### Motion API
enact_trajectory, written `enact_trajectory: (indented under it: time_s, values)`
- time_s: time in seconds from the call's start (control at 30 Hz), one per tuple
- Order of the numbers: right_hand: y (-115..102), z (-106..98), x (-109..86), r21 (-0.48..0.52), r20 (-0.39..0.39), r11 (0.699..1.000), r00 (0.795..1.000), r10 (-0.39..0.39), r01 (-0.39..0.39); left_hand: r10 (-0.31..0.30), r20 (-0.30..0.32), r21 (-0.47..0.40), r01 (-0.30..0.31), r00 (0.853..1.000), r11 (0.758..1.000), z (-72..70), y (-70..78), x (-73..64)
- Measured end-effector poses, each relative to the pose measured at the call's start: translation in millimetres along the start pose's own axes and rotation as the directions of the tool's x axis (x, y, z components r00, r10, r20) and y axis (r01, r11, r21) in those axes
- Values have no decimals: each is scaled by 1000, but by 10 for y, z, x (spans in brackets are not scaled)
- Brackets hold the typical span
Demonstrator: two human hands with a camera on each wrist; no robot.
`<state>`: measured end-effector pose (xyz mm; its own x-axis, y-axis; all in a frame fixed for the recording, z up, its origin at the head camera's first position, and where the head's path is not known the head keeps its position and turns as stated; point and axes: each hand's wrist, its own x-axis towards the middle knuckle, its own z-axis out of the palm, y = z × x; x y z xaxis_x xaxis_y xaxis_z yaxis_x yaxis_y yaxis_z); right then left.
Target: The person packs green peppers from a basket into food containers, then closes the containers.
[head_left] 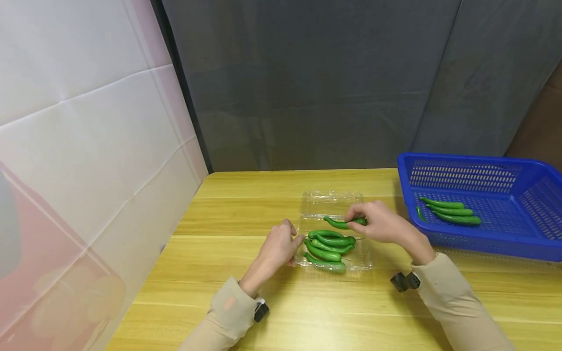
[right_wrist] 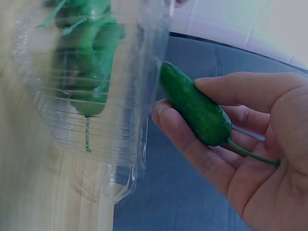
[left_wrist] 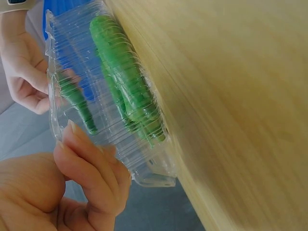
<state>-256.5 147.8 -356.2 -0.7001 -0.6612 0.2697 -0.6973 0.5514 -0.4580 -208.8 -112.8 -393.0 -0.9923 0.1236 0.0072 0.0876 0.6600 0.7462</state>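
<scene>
A clear plastic clamshell box (head_left: pixel 362 254) lies on the table with its lid (head_left: pixel 331 207) folded back, away from the person. Several green peppers (head_left: pixel 327 246) lie crosswise inside it. At the box's left wall, my left hand (head_left: pixel 277 243) pinches the rim; in the left wrist view its fingertips meet the clear edge. Over the back part of the box, my right hand (head_left: pixel 379 223) holds one green pepper (right_wrist: pixel 197 108) between thumb and fingers. That pepper's stem points toward the palm in the right wrist view, and its other end points left over the box.
A blue perforated basket (head_left: pixel 478 158) stands on the right of the wooden table (head_left: pixel 184 292), holding several more green peppers (head_left: pixel 456 220). Behind the table hangs a dark grey cloth (head_left: pixel 307 87). A pale printed sheet (head_left: pixel 88 146) borders the left side.
</scene>
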Motion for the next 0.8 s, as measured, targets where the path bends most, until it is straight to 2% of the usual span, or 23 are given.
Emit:
enact_trajectory:
  time_s: [0.8]
  values:
    - [-2,149,49,27,85,999,996,28,-31,-5,-4,22,5,1000,1000,9,5,3]
